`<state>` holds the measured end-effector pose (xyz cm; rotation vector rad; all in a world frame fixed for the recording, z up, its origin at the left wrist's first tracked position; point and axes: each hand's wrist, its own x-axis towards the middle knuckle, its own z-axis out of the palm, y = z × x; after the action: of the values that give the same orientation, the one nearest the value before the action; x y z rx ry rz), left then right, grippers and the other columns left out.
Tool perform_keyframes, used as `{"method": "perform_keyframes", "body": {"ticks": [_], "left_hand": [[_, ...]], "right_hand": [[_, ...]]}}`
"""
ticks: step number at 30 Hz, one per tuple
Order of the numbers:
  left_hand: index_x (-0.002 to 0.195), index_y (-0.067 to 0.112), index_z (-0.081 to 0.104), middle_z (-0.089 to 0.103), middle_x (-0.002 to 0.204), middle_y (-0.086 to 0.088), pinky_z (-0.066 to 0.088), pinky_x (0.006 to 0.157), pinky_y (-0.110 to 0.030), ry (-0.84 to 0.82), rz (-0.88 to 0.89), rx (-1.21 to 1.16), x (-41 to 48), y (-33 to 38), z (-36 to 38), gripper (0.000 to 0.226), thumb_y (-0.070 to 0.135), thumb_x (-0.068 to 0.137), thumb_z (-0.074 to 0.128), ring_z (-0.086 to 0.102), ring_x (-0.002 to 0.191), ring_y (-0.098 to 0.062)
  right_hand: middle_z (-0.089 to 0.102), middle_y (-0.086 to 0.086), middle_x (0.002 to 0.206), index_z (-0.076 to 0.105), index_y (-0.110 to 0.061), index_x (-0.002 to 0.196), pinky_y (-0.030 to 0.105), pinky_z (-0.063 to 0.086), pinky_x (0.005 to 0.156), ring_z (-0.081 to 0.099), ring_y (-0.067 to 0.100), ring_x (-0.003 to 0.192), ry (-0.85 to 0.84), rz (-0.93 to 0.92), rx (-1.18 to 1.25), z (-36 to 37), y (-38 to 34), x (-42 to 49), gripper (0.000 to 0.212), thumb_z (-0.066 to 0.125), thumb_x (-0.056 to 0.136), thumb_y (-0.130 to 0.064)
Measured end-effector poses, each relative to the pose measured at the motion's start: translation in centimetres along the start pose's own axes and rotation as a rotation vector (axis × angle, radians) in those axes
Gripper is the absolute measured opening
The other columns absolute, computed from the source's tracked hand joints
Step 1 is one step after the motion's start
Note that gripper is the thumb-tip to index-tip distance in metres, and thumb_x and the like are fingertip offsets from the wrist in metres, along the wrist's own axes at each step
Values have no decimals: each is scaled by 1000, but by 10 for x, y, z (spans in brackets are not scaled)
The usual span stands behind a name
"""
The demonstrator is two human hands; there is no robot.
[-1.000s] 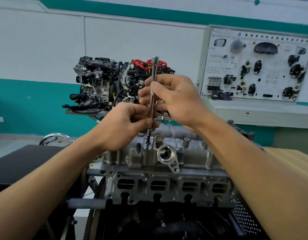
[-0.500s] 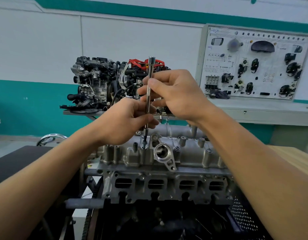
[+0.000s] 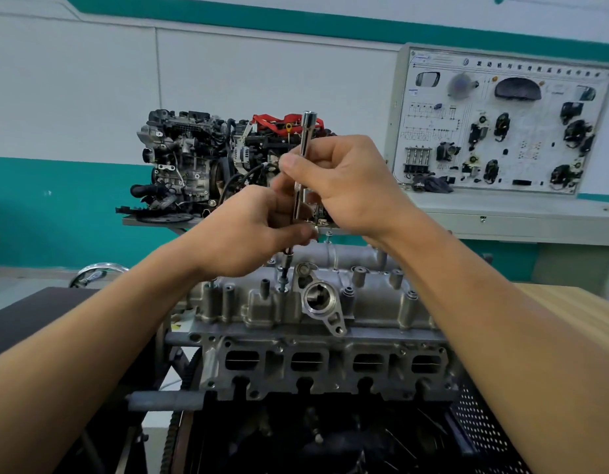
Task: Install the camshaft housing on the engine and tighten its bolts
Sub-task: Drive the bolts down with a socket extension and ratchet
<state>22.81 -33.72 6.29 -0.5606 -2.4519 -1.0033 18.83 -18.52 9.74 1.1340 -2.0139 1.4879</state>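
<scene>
The grey cast camshaft housing (image 3: 371, 302) sits on top of the engine's cylinder head (image 3: 330, 367) in the middle of the view. A long chrome extension bar (image 3: 305, 145) stands nearly upright, its socket end down on a bolt (image 3: 283, 285) near the housing's front edge, left of a round flanged opening. My left hand (image 3: 241, 230) grips the lower part of the bar. Higher up, my right hand (image 3: 344, 183) pinches the shaft between thumb and fingers. Several other bolt bosses line the housing.
A second complete engine (image 3: 193, 165) with red wiring stands on a stand behind. A white training panel (image 3: 501, 121) of car parts fills the back right. A wooden bench top (image 3: 569, 302) lies right, a dark surface (image 3: 29, 316) left, and perforated metal (image 3: 484, 429) at the lower right.
Both hands have stayed on the bar over the same bolt, with the fingers shifting slightly around the shaft. The view has drifted a little to the right.
</scene>
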Motion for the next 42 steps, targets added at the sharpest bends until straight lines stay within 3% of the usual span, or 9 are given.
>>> {"method": "perform_keyframes", "body": {"ticks": [5, 10, 15, 18, 23, 28, 31, 36, 42], "left_hand": [[81, 9, 77, 76, 70, -2, 61, 68, -37, 297, 24, -111, -6, -5, 16, 12, 21, 82, 81, 74, 66, -19], [108, 5, 72, 79, 96, -3, 60, 86, -35, 106, -8, -159, -3, -8, 9, 17, 9, 99, 59, 75, 89, -13], [97, 10, 77, 79, 86, -6, 59, 82, -52, 169, 3, -128, -5, -6, 11, 21, 26, 84, 78, 74, 86, -32], [86, 6, 77, 77, 72, -5, 62, 69, -44, 307, 13, -170, -6, -9, 15, 20, 24, 78, 82, 75, 69, -24], [109, 8, 73, 79, 95, 0, 60, 84, -34, 132, 7, -149, -5, -11, 10, 16, 9, 97, 61, 76, 86, -13], [94, 7, 77, 77, 84, -13, 59, 78, -55, 198, 28, -108, -7, -8, 11, 30, 35, 82, 78, 72, 84, -37], [83, 6, 75, 76, 72, -8, 62, 66, -45, 337, 35, -176, -8, -11, 12, 32, 35, 72, 82, 74, 68, -29], [108, 4, 73, 79, 93, -4, 60, 84, -41, 114, 17, -197, -9, -13, 5, 16, 8, 97, 61, 76, 88, -19], [97, 10, 76, 79, 89, -4, 60, 83, -47, 118, 17, -149, -9, -14, 4, 16, 24, 93, 68, 75, 87, -24]], "right_hand": [[53, -6, 41, 61, -6, 53, 23, 38, 49, 38, 4, 39, 199, -42, -48, 7, 4, 1, 42, 82, 80, -31], [77, 4, 81, 72, -17, 80, 16, 49, 55, 69, 15, 65, 0, 50, 88, 1, 2, 3, 22, 59, 97, -13], [75, 1, 70, 74, -18, 75, 21, 53, 58, 68, 7, 60, 138, -3, 59, 4, 7, 4, 11, 78, 84, -13], [71, 1, 63, 71, -17, 69, 28, 57, 59, 63, 10, 57, 203, -4, 28, 7, 8, 5, 19, 88, 73, -24], [75, 6, 77, 75, -15, 78, 38, 59, 68, 66, 16, 67, 36, 0, -28, 7, 5, 6, 21, 66, 94, -24], [73, 10, 67, 71, -11, 69, 36, 53, 54, 63, 18, 57, 162, -1, -16, 7, 6, 5, 18, 80, 82, -20], [67, 6, 58, 65, -14, 63, 35, 52, 53, 57, 20, 50, 252, -22, -35, 10, 8, 6, 29, 91, 68, -28], [67, -7, 61, 71, -20, 74, 19, 44, 54, 56, 3, 54, 127, -20, 5, 11, 8, 5, 17, 76, 85, -32], [76, 0, 72, 72, -18, 78, 16, 50, 56, 69, 8, 63, 93, 8, 95, 12, 6, 3, 13, 72, 89, -11]]}}
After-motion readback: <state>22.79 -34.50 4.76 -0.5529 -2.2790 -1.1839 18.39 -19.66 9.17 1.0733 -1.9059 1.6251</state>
